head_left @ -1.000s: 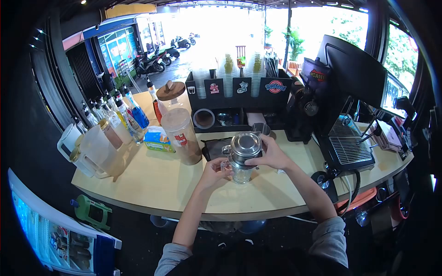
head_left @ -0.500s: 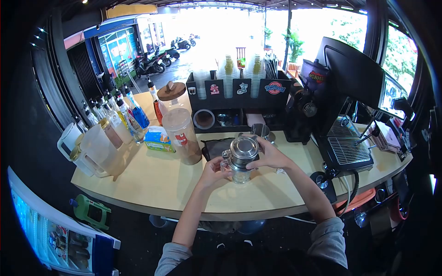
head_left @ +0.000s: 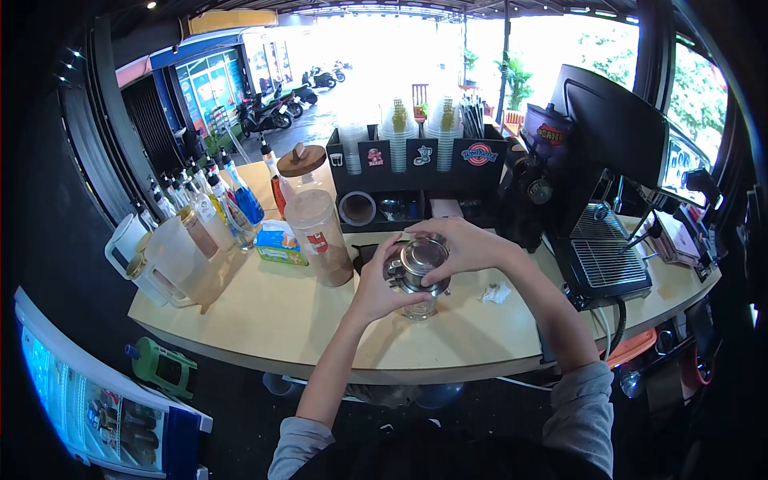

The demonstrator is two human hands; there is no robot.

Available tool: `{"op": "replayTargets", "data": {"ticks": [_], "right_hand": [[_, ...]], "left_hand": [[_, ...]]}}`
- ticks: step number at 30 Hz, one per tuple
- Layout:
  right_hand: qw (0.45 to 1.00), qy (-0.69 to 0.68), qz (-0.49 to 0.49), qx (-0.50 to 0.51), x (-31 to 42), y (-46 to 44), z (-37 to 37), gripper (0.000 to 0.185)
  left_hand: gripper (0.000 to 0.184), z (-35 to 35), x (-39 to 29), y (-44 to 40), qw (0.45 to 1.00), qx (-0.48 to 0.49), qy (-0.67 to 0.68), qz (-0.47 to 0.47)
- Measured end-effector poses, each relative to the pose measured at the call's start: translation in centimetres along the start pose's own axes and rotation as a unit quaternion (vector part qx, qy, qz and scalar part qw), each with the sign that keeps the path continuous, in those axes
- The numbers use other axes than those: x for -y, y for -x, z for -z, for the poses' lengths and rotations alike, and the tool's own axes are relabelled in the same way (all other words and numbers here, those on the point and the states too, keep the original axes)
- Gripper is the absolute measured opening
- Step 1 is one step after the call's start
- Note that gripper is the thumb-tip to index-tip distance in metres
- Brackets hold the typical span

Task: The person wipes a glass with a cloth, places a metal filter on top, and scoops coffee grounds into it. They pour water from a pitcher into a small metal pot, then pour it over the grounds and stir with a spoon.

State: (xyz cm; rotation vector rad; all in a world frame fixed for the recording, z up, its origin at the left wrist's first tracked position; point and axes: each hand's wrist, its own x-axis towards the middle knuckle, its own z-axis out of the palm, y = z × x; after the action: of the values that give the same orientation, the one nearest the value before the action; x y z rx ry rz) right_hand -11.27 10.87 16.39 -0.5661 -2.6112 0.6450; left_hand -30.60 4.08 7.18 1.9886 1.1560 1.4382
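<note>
A lidded metal drip filter point(head_left: 423, 258) sits on top of a clear glass point(head_left: 420, 309) near the counter's front edge. My right hand point(head_left: 464, 248) reaches over the filter from the right, its fingers and thumb gripping the rim and side. From the left, my left hand point(head_left: 379, 286) curves round the filter, with the thumb low by its base and the fingers up near its lid. The filter appears upright, and the hands partly cover it.
A tall clear canister point(head_left: 318, 240) and a tissue pack point(head_left: 280, 245) stand to the left, beyond them pitchers point(head_left: 178, 260) and syrup bottles. Behind is a black cup organizer point(head_left: 416, 164). A crumpled tissue point(head_left: 496, 293) and an espresso machine point(head_left: 604, 256) are on the right.
My left hand has moved up from the glass to the filter's side. My right hand has shifted over the lid. The crumpled tissue now shows more fully.
</note>
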Motion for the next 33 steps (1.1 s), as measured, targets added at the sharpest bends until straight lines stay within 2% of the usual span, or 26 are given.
{"op": "replayTargets", "data": {"ticks": [3,9,11,13,16,17,19,21,23,24,28,31,33], "right_hand": [[1.000,0.003,0.020,0.017,-0.1,-0.5,-0.1,0.085],[0.997,-0.074,-0.009,-0.009,0.5,-0.1,1.0,0.079],[0.994,-0.095,0.010,-0.060,0.1,0.2,1.7,0.075],[0.991,-0.115,0.005,-0.067,-0.6,0.9,2.1,0.074],[0.940,-0.309,-0.018,-0.143,-1.6,3.2,1.4,0.068],[0.940,-0.308,-0.018,-0.143,-1.8,4.0,1.0,0.068],[0.840,-0.508,-0.021,-0.188,-2.6,5.5,-0.3,0.053],[0.830,-0.525,-0.015,-0.187,-3.5,6.9,-1.7,0.049],[0.737,-0.644,-0.055,-0.196,-3.6,8.1,-2.9,0.050],[0.715,-0.663,-0.080,-0.206,-3.3,8.5,-3.3,0.052],[0.701,-0.684,-0.074,-0.190,-4.8,9.6,-4.4,0.057],[0.687,-0.689,-0.129,-0.190,-6.4,10.2,-5.4,0.057],[0.692,-0.671,-0.189,-0.187,-7.6,10.7,-5.9,0.057]], "left_hand": [[0.108,-0.3,-0.1,-0.1,0.999,0.002,0.009,0.036],[0.099,-0.1,-0.1,0.0,0.998,0.005,-0.038,0.049],[0.094,-0.3,-0.5,0.0,0.998,-0.005,-0.038,0.044],[0.090,-0.4,-0.9,-0.1,0.998,-0.015,-0.039,0.038],[0.081,-0.5,-0.8,-0.2,0.997,0.015,-0.012,0.079],[0.079,-0.5,-0.6,-0.2,0.998,0.001,-0.019,0.062],[0.076,-0.6,-0.4,0.0,0.999,-0.012,-0.026,0.045],[0.076,-0.5,-0.6,0.1,0.991,-0.044,-0.126,-0.029],[0.075,-0.5,-1.0,0.2,0.990,-0.050,-0.121,-0.044],[0.075,-0.6,-1.0,0.2,0.990,-0.058,-0.117,-0.060],[0.078,-0.4,-0.8,0.4,0.989,-0.042,-0.130,-0.062],[0.078,-0.4,-0.5,0.4,0.986,-0.046,-0.143,-0.074],[0.079,-0.4,-0.6,0.3,0.987,-0.041,-0.148,-0.047]]}}
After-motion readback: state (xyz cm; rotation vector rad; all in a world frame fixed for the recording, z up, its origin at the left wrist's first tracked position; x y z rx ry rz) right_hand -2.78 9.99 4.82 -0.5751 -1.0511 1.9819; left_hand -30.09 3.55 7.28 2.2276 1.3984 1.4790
